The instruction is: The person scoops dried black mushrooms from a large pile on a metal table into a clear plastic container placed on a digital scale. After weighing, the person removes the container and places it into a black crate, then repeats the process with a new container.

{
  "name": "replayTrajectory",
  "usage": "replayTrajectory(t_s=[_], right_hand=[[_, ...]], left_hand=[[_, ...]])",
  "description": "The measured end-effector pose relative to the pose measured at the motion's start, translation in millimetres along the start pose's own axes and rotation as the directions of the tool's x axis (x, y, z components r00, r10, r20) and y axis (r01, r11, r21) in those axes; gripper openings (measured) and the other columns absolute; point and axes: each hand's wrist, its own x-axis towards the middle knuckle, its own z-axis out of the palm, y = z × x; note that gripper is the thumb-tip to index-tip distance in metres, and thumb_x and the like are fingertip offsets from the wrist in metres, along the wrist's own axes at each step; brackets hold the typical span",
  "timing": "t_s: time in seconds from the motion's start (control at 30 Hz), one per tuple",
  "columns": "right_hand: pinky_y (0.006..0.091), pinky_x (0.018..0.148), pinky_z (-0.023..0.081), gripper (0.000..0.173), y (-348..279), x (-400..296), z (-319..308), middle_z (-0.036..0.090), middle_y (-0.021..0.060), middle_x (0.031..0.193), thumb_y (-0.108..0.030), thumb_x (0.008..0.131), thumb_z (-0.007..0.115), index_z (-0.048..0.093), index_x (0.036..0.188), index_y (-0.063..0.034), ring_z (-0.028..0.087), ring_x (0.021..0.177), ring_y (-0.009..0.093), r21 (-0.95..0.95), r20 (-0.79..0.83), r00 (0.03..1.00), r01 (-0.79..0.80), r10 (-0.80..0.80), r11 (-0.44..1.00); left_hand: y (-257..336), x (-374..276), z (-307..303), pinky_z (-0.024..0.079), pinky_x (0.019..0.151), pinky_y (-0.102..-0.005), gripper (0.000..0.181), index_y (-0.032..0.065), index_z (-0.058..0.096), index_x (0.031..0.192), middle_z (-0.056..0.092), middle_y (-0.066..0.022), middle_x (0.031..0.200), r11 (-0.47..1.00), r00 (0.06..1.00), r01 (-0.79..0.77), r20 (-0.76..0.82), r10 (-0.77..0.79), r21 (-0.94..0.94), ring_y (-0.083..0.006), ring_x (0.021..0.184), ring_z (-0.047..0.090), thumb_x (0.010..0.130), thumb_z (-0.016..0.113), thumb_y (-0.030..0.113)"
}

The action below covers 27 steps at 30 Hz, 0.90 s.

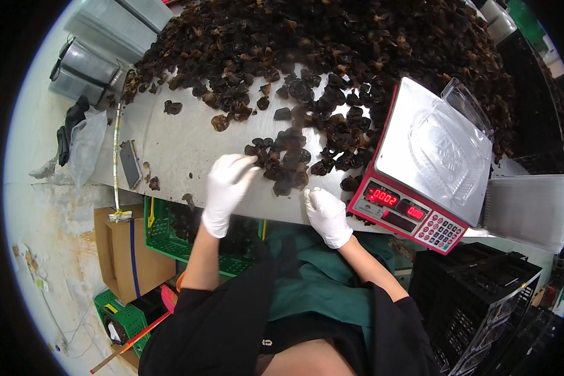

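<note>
Both hands wear white gloves. My left hand (229, 190) is over the metal table (169, 141), its fingertips at the left edge of a small cluster of dark wood-ear-like fungus pieces (286, 162). To the right, my right hand (326, 216) rests at the table's front edge with curled fingers, just below that cluster; whether it holds anything cannot be told. A red digital scale (404, 211) with a lit display stands right of it, and a clear plastic clamshell container (446, 150) lies on its metal pan. A large heap of the same dark pieces (310, 33) covers the back of the table.
A phone (130, 164) lies at the table's left edge, near a plastic bag (87, 145). Stacked clear containers (528, 211) stand right of the scale. Below the table are a green crate (169, 244), a cardboard box (143, 258) and black crates (470, 291).
</note>
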Motion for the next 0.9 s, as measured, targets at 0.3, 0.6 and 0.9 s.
replayTrajectory(t_s=[0.3,0.6,0.9], right_hand=[[0.0426,0.055,0.046,0.022,-0.6,0.1,-0.5,0.051,0.0131,0.07,-0.01,0.09,0.064,0.05,0.074,-0.0068,0.056,0.062,0.033,0.013,-0.014,1.0,0.024,-0.024,1.0],[0.0423,0.057,0.047,0.021,-2.5,1.2,-2.1,0.051,0.0125,0.07,-0.01,0.091,0.063,0.05,0.075,-0.0069,0.056,0.064,0.033,-0.007,0.009,1.0,-0.001,0.001,1.0],[0.0433,0.058,0.046,0.022,-2.0,0.8,-4.3,0.051,0.0138,0.072,-0.011,0.092,0.063,0.05,0.075,-0.0065,0.056,0.065,0.034,0.014,0.026,0.999,-0.02,0.02,1.0]], left_hand=[[39.8,44.5,42.9,0.052,0.079,-0.0368,0.029,0.0082,0.07,0.106,0.068,-0.0106,0.097,0.939,0.986,0.077,0.168,-0.021,-0.336,-0.0276,0.087,0.064,0.08,0.074,0.018],[-43.3,-14.7,-16.0,0.05,0.085,-0.0298,0.02,0.0012,0.071,0.103,0.067,-0.0082,0.098,0.807,0.878,0.396,-0.078,-0.473,-0.439,-0.0197,0.093,0.064,0.083,0.072,0.003],[-102.9,-102.6,-104.2,0.049,0.071,-0.0449,0.005,0.0102,0.067,0.079,0.062,-0.0072,0.08,0.67,0.847,0.273,0.157,-0.507,0.69,-0.0297,0.08,0.061,0.077,0.069,0.014]])
